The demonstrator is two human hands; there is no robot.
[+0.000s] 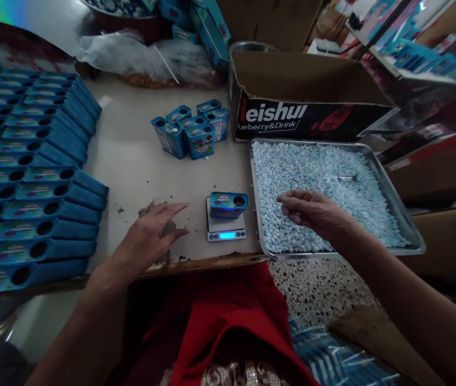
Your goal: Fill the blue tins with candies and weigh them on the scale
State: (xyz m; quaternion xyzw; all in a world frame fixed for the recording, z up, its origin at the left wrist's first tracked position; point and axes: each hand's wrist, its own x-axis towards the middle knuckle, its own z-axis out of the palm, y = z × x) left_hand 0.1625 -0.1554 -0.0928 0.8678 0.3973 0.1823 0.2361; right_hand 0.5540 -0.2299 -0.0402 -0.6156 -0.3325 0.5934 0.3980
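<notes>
A blue tin [228,204] is lying on its side on the small digital scale [226,228], its round hole facing up. Just right of the scale, the right hand [312,210] is hovering over the pale blue candies [324,177] in the metal tray [406,225], fingertips bunched together; whether they are pinching candies is unclear. Left of the scale, the left hand [151,236] is resting flat on the table [131,161], fingers spread, holding nothing.

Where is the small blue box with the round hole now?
In the head view, the small blue box lies on the scale, center, between the left hand and the metal tray.
</notes>
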